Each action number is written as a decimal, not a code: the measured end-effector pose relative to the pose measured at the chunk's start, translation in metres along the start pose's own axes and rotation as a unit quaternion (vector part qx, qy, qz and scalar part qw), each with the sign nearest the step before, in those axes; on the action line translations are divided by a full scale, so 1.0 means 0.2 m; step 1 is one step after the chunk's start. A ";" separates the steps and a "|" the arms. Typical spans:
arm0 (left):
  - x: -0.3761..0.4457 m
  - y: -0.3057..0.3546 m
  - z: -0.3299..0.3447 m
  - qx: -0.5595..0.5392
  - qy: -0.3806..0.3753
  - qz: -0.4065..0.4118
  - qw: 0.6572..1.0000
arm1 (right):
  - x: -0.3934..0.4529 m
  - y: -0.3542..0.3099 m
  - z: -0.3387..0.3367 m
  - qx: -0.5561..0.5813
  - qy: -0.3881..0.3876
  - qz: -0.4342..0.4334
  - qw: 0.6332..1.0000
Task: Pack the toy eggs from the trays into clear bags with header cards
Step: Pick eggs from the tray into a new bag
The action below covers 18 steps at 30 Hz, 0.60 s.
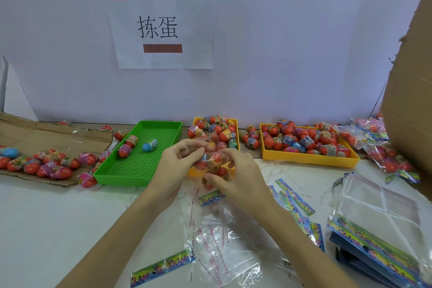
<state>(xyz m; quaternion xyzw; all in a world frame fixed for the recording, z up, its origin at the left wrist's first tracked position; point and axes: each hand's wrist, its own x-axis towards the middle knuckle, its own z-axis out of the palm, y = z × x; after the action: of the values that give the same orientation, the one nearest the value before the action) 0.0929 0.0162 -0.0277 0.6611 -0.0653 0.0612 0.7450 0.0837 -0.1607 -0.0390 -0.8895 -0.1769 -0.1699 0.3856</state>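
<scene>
At the centre of the table (pixel 58 222) we see two bare hands working a clear bag (pixel 214 163) that already holds several red toy eggs. The left hand (pixel 177 166) pinches the bag's upper edge between thumb and curled fingers at about ten o'clock of the bundle; the right hand (pixel 236 177) curls round its lower side at about four o'clock, thumb pressed against the plastic. A colourful header card (pixel 211 197) hangs from the bag just below the right thumb.

Behind the hands, at twelve o'clock, stands a yellow tray (pixel 236 121) piled with eggs, partly hidden by the bag. At one o'clock a wider second yellow tray (pixel 308 161) is also full of eggs (pixel 304 140). At eleven o'clock a green tray (pixel 140 166) holds only a few: two red ones and a blue egg (pixel 149 145). More loose eggs (pixel 46 163) lie on flattened cardboard (pixel 46 133) at nine o'clock.

At two o'clock we see packed bags (pixel 383 147) heaped beside a tall cardboard box (pixel 411 100). Empty bags with cards (pixel 378 217) are stacked at four o'clock, and further loose bags (pixel 222 250) and a card strip (pixel 161 269) lie at six o'clock between the forearms. A paper sign (pixel 163 28) with two printed characters is fixed to the white wall (pixel 292 42) above.
</scene>
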 end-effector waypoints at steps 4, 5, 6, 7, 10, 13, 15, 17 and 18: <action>0.00 0.02 0.02 -0.019 -0.033 0.002 0.999 | 0.00 0.00 -0.01 0.127 0.022 0.036 0.991; 0.00 0.02 0.02 -0.044 -0.047 -0.011 0.998 | 0.01 -0.01 -0.02 0.153 0.024 0.047 0.987; 0.00 0.03 0.02 -0.080 -0.063 -0.028 0.994 | 0.01 -0.01 -0.02 0.172 0.029 0.061 0.983; 0.00 0.04 0.02 -0.112 -0.080 -0.043 0.990 | 0.01 -0.01 -0.02 0.186 0.037 0.078 0.979; -0.02 0.04 0.04 -0.091 -0.094 -0.048 0.990 | 0.01 -0.01 -0.02 0.217 0.043 0.115 0.968; -0.03 0.02 0.07 -0.016 -0.046 -0.024 0.999 | 0.00 -0.02 -0.01 0.217 0.027 0.111 0.970; -0.04 0.01 0.07 -0.016 -0.019 -0.014 1.000 | -0.01 -0.02 -0.01 0.212 0.016 0.097 0.972; -0.04 0.01 0.08 -0.033 0.000 -0.012 0.999 | -0.01 -0.03 -0.01 0.215 0.006 0.093 0.972; -0.04 0.01 0.08 -0.040 0.006 -0.013 0.999 | -0.01 -0.03 -0.01 0.218 0.001 0.093 0.971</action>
<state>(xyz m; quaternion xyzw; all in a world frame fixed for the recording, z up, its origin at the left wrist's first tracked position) 0.0847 0.0015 -0.0249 0.6315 -0.0544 0.0529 0.7716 0.0792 -0.1587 -0.0345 -0.7964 -0.1258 -0.0912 0.5845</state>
